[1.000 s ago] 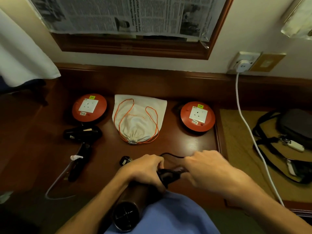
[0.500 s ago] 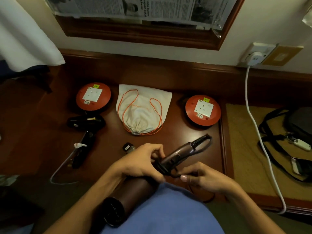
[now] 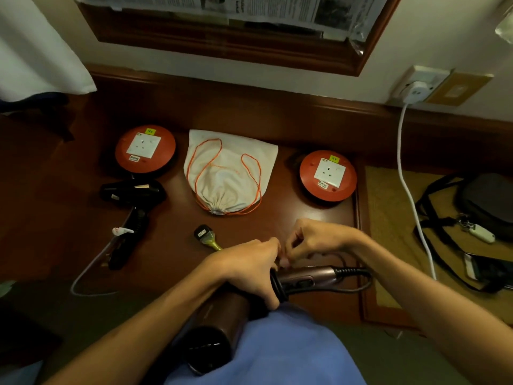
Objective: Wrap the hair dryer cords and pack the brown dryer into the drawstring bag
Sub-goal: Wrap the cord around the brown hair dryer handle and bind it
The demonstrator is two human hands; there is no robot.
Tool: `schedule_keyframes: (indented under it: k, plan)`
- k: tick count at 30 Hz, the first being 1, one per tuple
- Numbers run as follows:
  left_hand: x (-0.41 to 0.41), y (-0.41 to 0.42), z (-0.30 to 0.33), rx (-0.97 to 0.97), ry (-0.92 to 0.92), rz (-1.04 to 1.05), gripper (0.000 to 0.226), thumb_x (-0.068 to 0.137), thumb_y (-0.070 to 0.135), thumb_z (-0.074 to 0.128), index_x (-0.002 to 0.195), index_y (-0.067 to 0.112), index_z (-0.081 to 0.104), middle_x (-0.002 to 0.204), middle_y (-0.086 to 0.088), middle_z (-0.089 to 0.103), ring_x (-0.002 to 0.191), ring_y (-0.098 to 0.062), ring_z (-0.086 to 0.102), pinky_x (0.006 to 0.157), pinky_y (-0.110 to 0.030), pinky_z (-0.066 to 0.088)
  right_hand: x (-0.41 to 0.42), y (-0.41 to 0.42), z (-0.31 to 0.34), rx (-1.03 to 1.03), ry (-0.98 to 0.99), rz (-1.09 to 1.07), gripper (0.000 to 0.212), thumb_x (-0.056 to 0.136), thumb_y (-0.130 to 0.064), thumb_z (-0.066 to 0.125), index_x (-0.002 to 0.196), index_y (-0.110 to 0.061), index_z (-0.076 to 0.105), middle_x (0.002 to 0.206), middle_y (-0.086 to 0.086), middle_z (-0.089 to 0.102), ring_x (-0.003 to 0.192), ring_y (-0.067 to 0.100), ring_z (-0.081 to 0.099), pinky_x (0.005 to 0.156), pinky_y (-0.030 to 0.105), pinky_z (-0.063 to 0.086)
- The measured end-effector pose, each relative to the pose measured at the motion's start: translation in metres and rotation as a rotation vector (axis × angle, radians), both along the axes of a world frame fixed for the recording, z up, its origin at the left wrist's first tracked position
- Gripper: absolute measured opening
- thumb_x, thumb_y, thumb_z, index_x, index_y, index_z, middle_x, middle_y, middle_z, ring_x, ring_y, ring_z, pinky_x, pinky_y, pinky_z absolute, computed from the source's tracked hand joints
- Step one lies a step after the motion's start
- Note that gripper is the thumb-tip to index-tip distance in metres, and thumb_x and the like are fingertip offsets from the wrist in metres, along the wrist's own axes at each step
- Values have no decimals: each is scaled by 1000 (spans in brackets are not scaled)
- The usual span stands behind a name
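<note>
The brown hair dryer (image 3: 305, 277) lies across my lap, its barrel toward me and its handle pointing right. My left hand (image 3: 249, 266) grips it where handle meets barrel. My right hand (image 3: 313, 238) hovers just above the handle with fingers pinched, seemingly on the thin black cord (image 3: 358, 282), which loops out from the handle's end. The cord's plug (image 3: 204, 234) rests on the table near my left hand. A white drawstring bag (image 3: 230, 173) with orange strings lies flat and closed at the table's middle. A black hair dryer (image 3: 133, 207) with a pale cord lies at the left.
Two round red socket reels (image 3: 145, 148) (image 3: 327, 175) flank the bag. A white cable (image 3: 408, 190) hangs from a wall socket (image 3: 419, 87) at the right, over a tan mat (image 3: 388, 218) holding a dark strapped bag (image 3: 485, 201) and keys. A wooden ledge runs behind.
The brown dryer's handle has swung from pointing up-right to lying level toward the right. My right hand rose from below the handle to above it, next to my left hand.
</note>
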State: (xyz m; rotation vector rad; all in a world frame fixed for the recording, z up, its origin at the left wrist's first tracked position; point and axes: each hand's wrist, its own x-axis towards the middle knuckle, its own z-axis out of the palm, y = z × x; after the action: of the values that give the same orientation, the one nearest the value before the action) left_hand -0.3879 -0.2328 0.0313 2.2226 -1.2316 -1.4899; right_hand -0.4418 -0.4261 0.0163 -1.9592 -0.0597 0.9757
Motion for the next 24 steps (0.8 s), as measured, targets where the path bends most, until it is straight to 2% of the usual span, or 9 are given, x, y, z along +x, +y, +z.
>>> schedule_keyframes:
  k: [4,6,9,11,13,17,19,22,24]
  plan:
    - [4,-3,2,-26,-6,-32,55,65,36,91,110,17,65,100,0,72,89,-19,69,76,-33,60,24,11,42,-72,-67,288,16,97,-14,62,90,-6,75,72,7,64,60,17,52,60,34,45]
    - [11,1,-4,-31,56,24,50,63,36,92,107,21,73,99,4,76,88,-16,73,81,-39,62,23,22,63,-144,-121,395,17,98,-15,59,97,-6,74,83,7,70,70,19,60,70,36,50]
    - [21,6,-9,-65,147,69,34,61,33,95,89,24,78,87,5,78,82,-15,75,79,-41,62,6,43,84,-314,-238,423,19,97,-19,55,88,-10,69,78,4,66,68,20,60,68,43,53]
    - [22,8,-5,-106,223,109,24,65,21,95,79,29,77,79,11,77,73,-5,72,72,-25,58,-11,55,93,-429,-288,370,17,98,-21,53,93,-14,67,82,3,64,74,26,62,68,45,53]
    - [24,11,-3,-126,263,145,29,67,14,94,85,31,78,82,12,77,74,-1,70,68,-19,53,-28,63,99,-499,-329,315,14,100,-21,52,102,-15,64,87,5,58,76,29,58,64,40,47]
    - [24,17,-5,-138,259,168,40,62,27,96,98,30,79,94,10,79,90,-10,75,88,-39,61,-57,74,96,-570,-349,212,12,100,-17,50,111,-19,56,96,3,59,76,25,49,63,34,39]
    - [21,16,-5,-137,260,179,39,62,30,97,97,30,79,92,10,79,89,-12,75,89,-44,60,-69,76,87,-586,-320,120,17,102,-17,49,118,-22,53,101,2,60,81,25,49,62,31,34]
    - [21,16,-5,-135,281,186,37,67,26,95,100,24,79,94,4,79,90,-17,74,89,-46,60,-88,78,62,-535,-394,-8,30,103,-20,49,133,-26,49,110,2,66,94,30,62,69,35,40]
    - [24,21,-3,-145,368,177,38,74,28,91,109,22,76,103,0,78,98,-19,74,95,-46,58,-100,76,44,-509,-472,-60,46,99,-19,57,144,-24,49,100,1,70,87,30,68,65,35,47]
